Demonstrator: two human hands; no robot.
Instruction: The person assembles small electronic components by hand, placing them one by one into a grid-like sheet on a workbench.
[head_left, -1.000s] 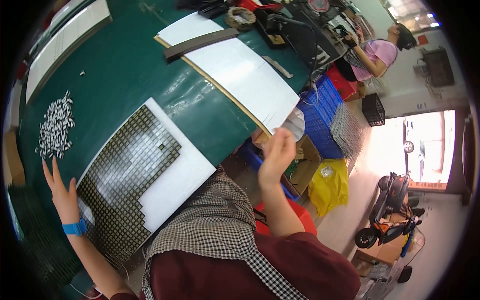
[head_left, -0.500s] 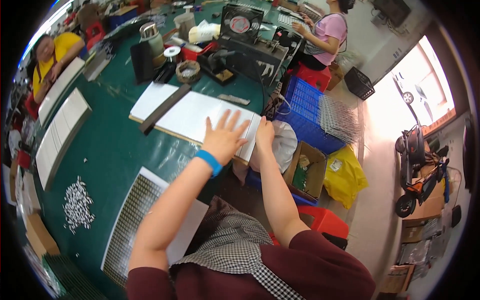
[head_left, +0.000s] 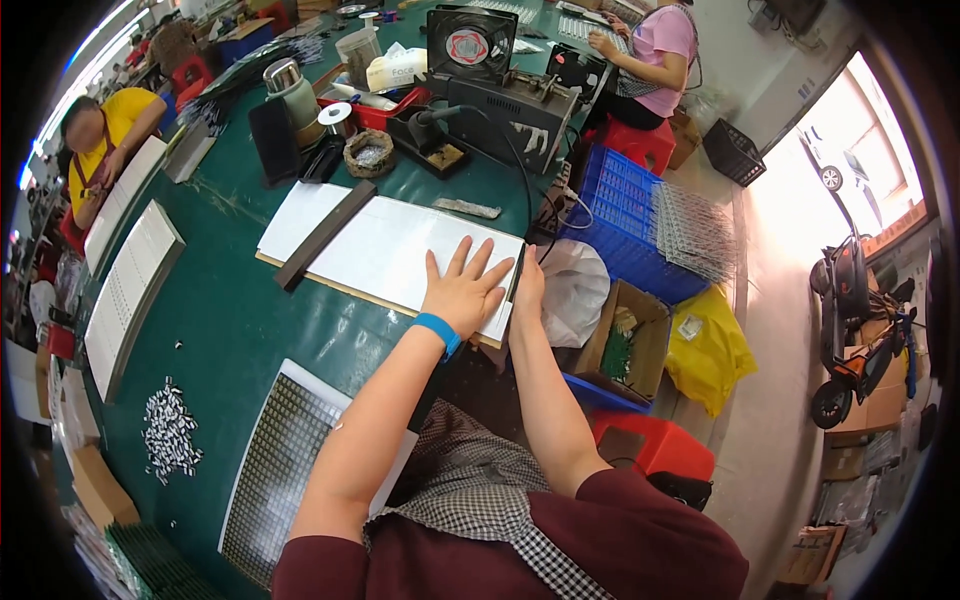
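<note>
A long white board (head_left: 385,245) with a yellowish lower edge lies on the green table. Across its left part rests a dark flat bar (head_left: 325,235). My left hand (head_left: 465,293), with a blue band at the wrist, lies flat near the board's right end, its fingers spread. My right hand (head_left: 529,288) closes along that right end, beside a thin dark edge; its fingertips are partly hidden. Nearer to me, a sheet with a grid of small dark cells (head_left: 275,465) lies partly under my left forearm.
A heap of small black-and-white pieces (head_left: 170,432) lies left. Stacked white panels (head_left: 135,300) stand farther left. Beyond the board are a fan (head_left: 468,46) and a soldering iron in its stand (head_left: 430,130). Blue crates (head_left: 615,215) and a carton (head_left: 625,340) stand right. Two people sit nearby.
My right hand has shifted slightly along the board's right end, where a dark edge now shows. My left hand stays spread on the board. The whole view has shifted a little.
</note>
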